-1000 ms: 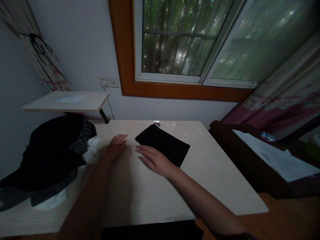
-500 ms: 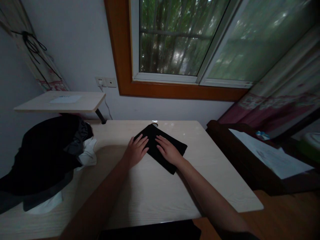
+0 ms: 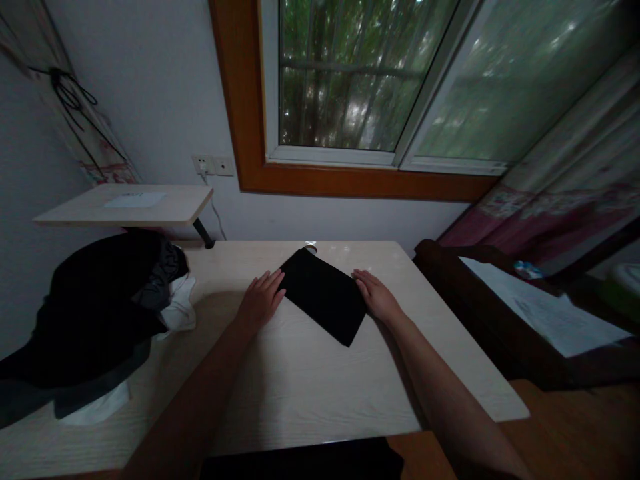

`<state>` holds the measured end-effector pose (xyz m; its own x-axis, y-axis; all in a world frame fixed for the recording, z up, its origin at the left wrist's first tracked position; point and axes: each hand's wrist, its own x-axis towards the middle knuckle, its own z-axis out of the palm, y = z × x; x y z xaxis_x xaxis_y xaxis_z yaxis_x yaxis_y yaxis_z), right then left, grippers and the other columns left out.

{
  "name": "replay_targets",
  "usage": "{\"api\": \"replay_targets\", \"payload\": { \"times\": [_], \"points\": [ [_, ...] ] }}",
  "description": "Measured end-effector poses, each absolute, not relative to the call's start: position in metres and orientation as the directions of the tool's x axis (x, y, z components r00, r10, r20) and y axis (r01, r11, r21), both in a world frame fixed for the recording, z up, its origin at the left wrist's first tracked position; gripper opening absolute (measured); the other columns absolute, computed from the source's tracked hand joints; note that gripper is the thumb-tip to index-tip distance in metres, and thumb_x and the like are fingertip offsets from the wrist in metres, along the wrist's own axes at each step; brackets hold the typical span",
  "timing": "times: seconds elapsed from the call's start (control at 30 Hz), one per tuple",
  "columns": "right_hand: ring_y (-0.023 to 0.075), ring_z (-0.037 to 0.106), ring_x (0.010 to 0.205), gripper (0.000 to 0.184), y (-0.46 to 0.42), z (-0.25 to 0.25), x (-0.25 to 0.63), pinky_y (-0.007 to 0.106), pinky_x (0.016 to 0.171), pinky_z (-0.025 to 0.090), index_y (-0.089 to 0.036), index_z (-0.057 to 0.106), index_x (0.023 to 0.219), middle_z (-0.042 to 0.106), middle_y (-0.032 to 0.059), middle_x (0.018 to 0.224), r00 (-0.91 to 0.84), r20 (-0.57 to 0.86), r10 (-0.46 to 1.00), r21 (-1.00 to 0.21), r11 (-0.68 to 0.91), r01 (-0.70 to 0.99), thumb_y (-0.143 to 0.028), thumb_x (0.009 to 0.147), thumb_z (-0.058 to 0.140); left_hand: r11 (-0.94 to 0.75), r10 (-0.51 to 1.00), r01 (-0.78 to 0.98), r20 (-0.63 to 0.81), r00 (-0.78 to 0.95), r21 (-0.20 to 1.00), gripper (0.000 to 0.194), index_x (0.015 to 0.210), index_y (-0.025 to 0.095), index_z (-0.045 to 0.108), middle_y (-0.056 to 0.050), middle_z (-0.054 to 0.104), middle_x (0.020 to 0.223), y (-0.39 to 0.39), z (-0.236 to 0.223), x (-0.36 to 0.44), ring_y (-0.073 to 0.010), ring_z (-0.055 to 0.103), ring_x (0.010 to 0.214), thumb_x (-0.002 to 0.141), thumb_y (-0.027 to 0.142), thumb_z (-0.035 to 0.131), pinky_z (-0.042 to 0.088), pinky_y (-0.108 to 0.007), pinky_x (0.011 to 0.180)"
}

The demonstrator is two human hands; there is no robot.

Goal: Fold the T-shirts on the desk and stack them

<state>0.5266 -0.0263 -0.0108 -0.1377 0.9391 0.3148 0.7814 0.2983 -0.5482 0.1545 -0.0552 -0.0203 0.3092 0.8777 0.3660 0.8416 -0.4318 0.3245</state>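
Observation:
A folded black cloth (image 3: 324,299) lies flat on the pale wooden table (image 3: 310,387), turned at an angle. My left hand (image 3: 261,300) rests flat at the cloth's left edge, fingers stretched out and touching it. My right hand (image 3: 377,297) lies flat at the cloth's right edge, fingers also extended. Neither hand holds anything.
A heap of dark and white clothes (image 3: 95,313) fills the table's left side. A small raised shelf (image 3: 127,203) with a paper stands behind it. A dark wooden piece of furniture (image 3: 500,320) with papers is on the right, under a window (image 3: 360,80).
Both hands slid outward from the top of the black cloth to its left and right edges. A second ago they were on the table in front of it.

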Motion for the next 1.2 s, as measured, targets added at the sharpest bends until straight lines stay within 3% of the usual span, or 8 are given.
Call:
{"api": "replay_targets", "payload": {
  "times": [0.17, 0.4, 0.63, 0.87, 0.97, 1.03, 1.13, 1.2],
  "points": [
    [0.0311, 0.052, 0.139, 0.047, -0.022, 0.009, 0.506, 0.055, 0.123, 0.036, -0.022, 0.067, 0.136, 0.064, 0.0107, 0.142, -0.113, 0.42, 0.9, -0.506, 0.336, 0.795, -0.046, 0.102, 0.044, -0.434, 0.876, 0.837, 0.372, 0.306, 0.334, 0.051, 0.153, 0.028, 0.046, -0.005, 0.047, 0.16, -0.056, -0.018, 0.153, -0.0302, 0.044, 0.147, 0.105, 0.041, 0.04, 0.034, -0.053, 0.12],
    [0.0298, 0.053, 0.139, 0.053, -0.013, 0.031, 0.422, 0.054, 0.123, 0.038, -0.026, 0.061, 0.143, 0.064, 0.0087, 0.143, -0.533, 0.362, 0.765, -0.419, 0.644, 0.64, -0.049, 0.096, 0.059, -0.428, 0.882, 0.847, 0.35, 0.315, 0.315, 0.052, 0.154, 0.027, 0.044, -0.007, 0.047, 0.16, -0.056, -0.019, 0.152, -0.0294, 0.048, 0.143, 0.104, 0.038, 0.042, 0.036, -0.054, 0.119],
    [0.0299, 0.049, 0.144, 0.067, 0.032, 0.02, 0.385, 0.05, 0.125, 0.034, -0.023, 0.057, 0.147, 0.055, 0.0107, 0.152, -0.575, 0.298, 0.761, -0.391, 0.648, 0.654, -0.062, 0.094, 0.059, -0.447, 0.87, 0.844, 0.363, 0.334, 0.296, 0.053, 0.153, 0.024, 0.045, -0.011, 0.048, 0.159, -0.057, -0.017, 0.152, -0.0289, 0.05, 0.141, 0.101, 0.033, 0.047, 0.036, -0.052, 0.119],
    [0.0261, 0.048, 0.145, 0.061, 0.056, 0.018, 0.376, 0.043, 0.122, 0.035, -0.019, 0.054, 0.149, 0.052, 0.0119, 0.155, -0.485, 0.175, 0.857, -0.396, 0.512, 0.762, -0.057, 0.107, 0.033, -0.453, 0.865, 0.843, 0.371, 0.338, 0.289, 0.053, 0.152, 0.022, 0.045, -0.012, 0.048, 0.159, -0.059, -0.018, 0.153, -0.0292, 0.049, 0.141, 0.1, 0.032, 0.048, 0.034, -0.054, 0.12],
    [0.0272, 0.056, 0.137, 0.056, 0.056, 0.018, 0.372, 0.044, 0.118, 0.04, -0.017, 0.056, 0.145, 0.058, 0.0147, 0.149, -0.366, 0.169, 0.915, -0.427, 0.403, 0.81, -0.051, 0.109, 0.029, -0.46, 0.862, 0.822, 0.392, 0.322, 0.336, 0.053, 0.152, 0.024, 0.046, -0.012, 0.049, 0.158, -0.056, -0.021, 0.152, -0.0292, 0.05, 0.141, 0.099, 0.031, 0.05, 0.033, -0.054, 0.121],
    [0.0287, 0.052, 0.141, 0.054, 0.05, 0.02, 0.368, 0.048, 0.12, 0.036, -0.016, 0.057, 0.143, 0.057, 0.0166, 0.149, -0.309, 0.238, 0.921, -0.439, 0.385, 0.812, -0.049, 0.109, 0.031, -0.474, 0.856, 0.783, 0.418, 0.304, 0.402, 0.052, 0.15, 0.023, 0.047, -0.012, 0.051, 0.156, -0.053, -0.023, 0.15, -0.0288, 0.05, 0.14, 0.099, 0.029, 0.05, 0.034, -0.054, 0.121],
    [0.0295, 0.04, 0.15, 0.056, 0.029, 0.023, 0.358, 0.05, 0.125, 0.029, -0.01, 0.056, 0.144, 0.049, 0.0198, 0.156, -0.287, 0.365, 0.886, -0.488, 0.444, 0.751, -0.049, 0.107, 0.037, -0.483, 0.847, 0.68, 0.492, 0.202, 0.551, 0.047, 0.144, 0.021, 0.053, -0.013, 0.058, 0.147, -0.048, -0.025, 0.143, -0.0273, 0.053, 0.137, 0.097, 0.028, 0.051, 0.038, -0.051, 0.119],
    [0.0279, 0.042, 0.149, 0.058, 0.006, 0.024, 0.348, 0.047, 0.125, 0.031, -0.011, 0.055, 0.146, 0.049, 0.0188, 0.156, -0.319, 0.405, 0.857, -0.563, 0.509, 0.651, -0.049, 0.106, 0.039, -0.443, 0.854, 0.59, 0.519, 0.046, 0.676, 0.043, 0.138, 0.021, 0.058, -0.013, 0.062, 0.138, -0.045, -0.026, 0.137, -0.0265, 0.057, 0.131, 0.096, 0.028, 0.051, 0.044, -0.048, 0.114]
  ]
}}
